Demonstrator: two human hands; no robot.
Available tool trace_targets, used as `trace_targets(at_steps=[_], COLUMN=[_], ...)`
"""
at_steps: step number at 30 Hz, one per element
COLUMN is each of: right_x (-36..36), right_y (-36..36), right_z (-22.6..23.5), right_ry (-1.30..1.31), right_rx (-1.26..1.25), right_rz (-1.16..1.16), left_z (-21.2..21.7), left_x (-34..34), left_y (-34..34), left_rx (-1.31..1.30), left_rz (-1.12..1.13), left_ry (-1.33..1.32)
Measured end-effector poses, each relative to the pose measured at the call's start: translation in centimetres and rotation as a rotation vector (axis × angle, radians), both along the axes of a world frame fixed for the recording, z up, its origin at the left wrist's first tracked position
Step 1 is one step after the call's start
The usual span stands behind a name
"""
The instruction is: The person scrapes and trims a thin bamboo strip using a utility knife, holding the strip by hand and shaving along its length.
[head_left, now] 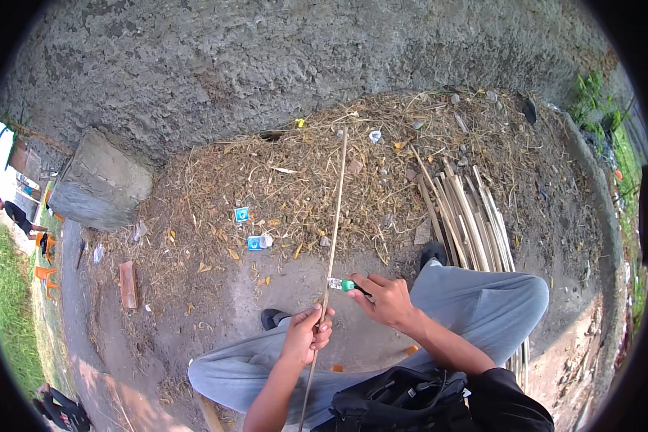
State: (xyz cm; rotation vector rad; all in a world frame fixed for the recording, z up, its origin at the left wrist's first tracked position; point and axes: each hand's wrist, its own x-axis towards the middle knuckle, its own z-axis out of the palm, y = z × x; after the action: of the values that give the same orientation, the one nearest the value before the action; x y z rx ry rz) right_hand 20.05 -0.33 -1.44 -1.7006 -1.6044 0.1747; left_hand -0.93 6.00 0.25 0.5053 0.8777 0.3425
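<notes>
A long, thin bamboo-like strip (338,209) runs from between my legs out over the ground ahead. My left hand (307,337) is closed round it, thumb on top, in front of my left knee. My right hand (387,300) grips a small knife (347,285) with a green handle end; the rest of the handle is hidden in the fingers. Its short, whitish blade points left and meets the strip just above my left hand. Both forearms come in from the lower edge, between my grey-trousered legs.
Split strips (475,219) lie stacked beside my right leg. A rough wall (302,50) rises ahead, with a concrete block (104,178) at left. Shavings and dry litter (216,194) cover the ground. A brick (128,284) lies left. Other people and orange chairs (46,279) appear far left.
</notes>
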Motion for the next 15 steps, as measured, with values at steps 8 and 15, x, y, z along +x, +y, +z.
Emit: trace_targets(at_steps=[8, 15], right_x=[-1.0, -1.2], right_y=[-0.2, -0.3], right_z=[-0.5, -0.1], right_ry=[0.094, 0.032], right_rx=[-0.113, -0.121], right_rz=[0.163, 0.155], left_z=[-0.7, -0.6], left_x=[-0.5, 0.0], left_y=[0.0, -0.3], left_rx=[-0.069, -0.034], left_rz=[0.045, 0.018], left_ry=[-0.052, -0.014])
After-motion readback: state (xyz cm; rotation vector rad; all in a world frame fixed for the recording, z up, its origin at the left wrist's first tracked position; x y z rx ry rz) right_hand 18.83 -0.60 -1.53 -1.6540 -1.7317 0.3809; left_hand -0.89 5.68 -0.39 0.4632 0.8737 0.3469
